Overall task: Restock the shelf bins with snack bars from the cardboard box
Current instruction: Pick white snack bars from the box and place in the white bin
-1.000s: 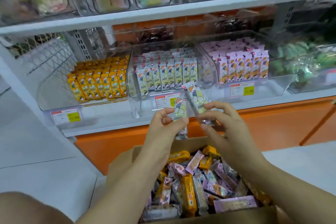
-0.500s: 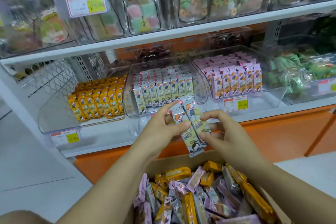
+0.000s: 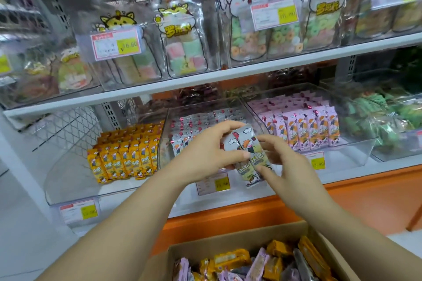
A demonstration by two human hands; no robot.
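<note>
Over at nine o'clock the yellow bin (image 3: pixel 75 178) holds tidy upright rows filling only its back part, so there's room to top up. Moving in, the left hand (image 3: pixel 205 155) is up in front of the middle bin (image 3: pixel 201 105), thumb (image 3: pixel 237 155) and fingers pinching two white snack bars (image 3: pixel 247 155) by their upper half. The bars stand nearly upright, side by side, just ahead of that bin's own white rows, not yet set down. At three o'clock of them the right hand (image 3: pixel 287 162) grips too, thumb on their lower front, fingers curling round the right edge. Further right, the pink bin (image 3: pixel 356 150) looks well stocked. Down at six o'clock the cardboard box (image 3: pixel 228 238) is heaped with mixed bars, so by my reckoning plenty of restocking remains.
</note>
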